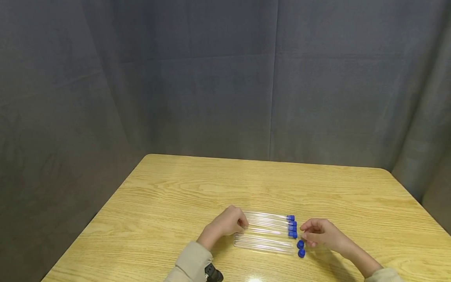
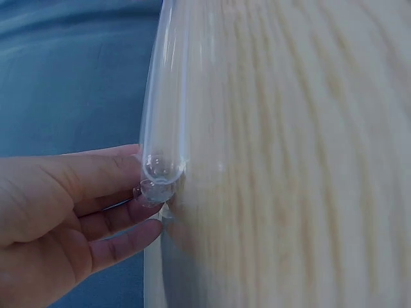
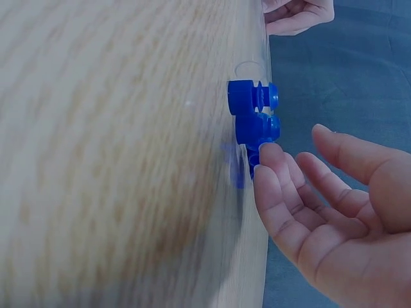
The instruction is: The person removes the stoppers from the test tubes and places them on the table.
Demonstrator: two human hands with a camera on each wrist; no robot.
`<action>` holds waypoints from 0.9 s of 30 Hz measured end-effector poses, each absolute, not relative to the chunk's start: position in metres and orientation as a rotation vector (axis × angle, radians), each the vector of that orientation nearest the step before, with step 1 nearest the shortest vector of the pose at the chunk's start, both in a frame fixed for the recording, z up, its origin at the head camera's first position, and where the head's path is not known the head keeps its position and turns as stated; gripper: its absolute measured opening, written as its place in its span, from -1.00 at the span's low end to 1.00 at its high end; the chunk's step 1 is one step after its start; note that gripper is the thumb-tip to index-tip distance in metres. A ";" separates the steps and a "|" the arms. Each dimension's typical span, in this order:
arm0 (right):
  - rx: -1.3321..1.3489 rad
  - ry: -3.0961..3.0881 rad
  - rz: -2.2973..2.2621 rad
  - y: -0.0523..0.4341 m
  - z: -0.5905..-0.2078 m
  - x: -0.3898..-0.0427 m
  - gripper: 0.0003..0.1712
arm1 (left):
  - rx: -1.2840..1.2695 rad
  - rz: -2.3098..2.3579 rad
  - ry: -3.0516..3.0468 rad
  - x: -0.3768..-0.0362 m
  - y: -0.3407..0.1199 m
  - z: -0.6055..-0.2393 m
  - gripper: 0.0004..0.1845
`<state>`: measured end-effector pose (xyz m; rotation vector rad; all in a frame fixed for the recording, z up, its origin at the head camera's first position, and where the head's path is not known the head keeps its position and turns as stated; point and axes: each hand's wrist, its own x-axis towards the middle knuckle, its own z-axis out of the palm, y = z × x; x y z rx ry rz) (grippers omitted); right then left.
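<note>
Several clear test tubes lie side by side on the wooden table (image 1: 211,188). The three far tubes (image 1: 269,223) carry blue caps (image 3: 253,96) on their right ends. The near tubes (image 1: 264,243) are uncapped, and two loose blue caps (image 1: 300,244) (image 1: 301,253) lie by their mouths. My left hand (image 1: 242,224) rests at the rounded left ends, its fingertips (image 2: 144,192) touching the bottom of one tube (image 2: 167,96). To the right of the capped ends my right hand (image 1: 304,232) hovers with relaxed fingers (image 3: 270,160) and holds nothing. One fingertip is at the lowest blue cap.
Grey curtains hang close behind and to both sides of the table. The table's left edge runs diagonally at the left of the head view. Beige sleeves cover both forearms near the front edge.
</note>
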<state>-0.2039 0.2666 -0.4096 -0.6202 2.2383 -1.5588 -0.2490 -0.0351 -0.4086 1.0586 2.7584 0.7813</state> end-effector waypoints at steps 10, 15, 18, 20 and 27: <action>-0.633 2.235 -1.569 0.267 -0.412 -0.204 -0.66 | 1.068 0.806 2.713 -0.250 -0.038 -0.410 -0.91; -0.656 2.240 -1.569 0.267 -0.410 -0.203 -0.66 | 1.034 0.839 2.683 -0.251 -0.039 -0.410 -0.87; -0.637 2.242 -1.568 0.267 -0.410 -0.203 -0.65 | 1.016 0.866 2.657 -0.250 -0.040 -0.409 -0.85; -0.610 2.245 -1.566 0.266 -0.410 -0.203 -0.65 | 1.011 0.877 2.648 -0.250 -0.041 -0.409 -0.85; -0.574 2.237 -1.571 0.266 -0.411 -0.203 -0.64 | 0.997 0.908 2.623 -0.250 -0.043 -0.408 -0.86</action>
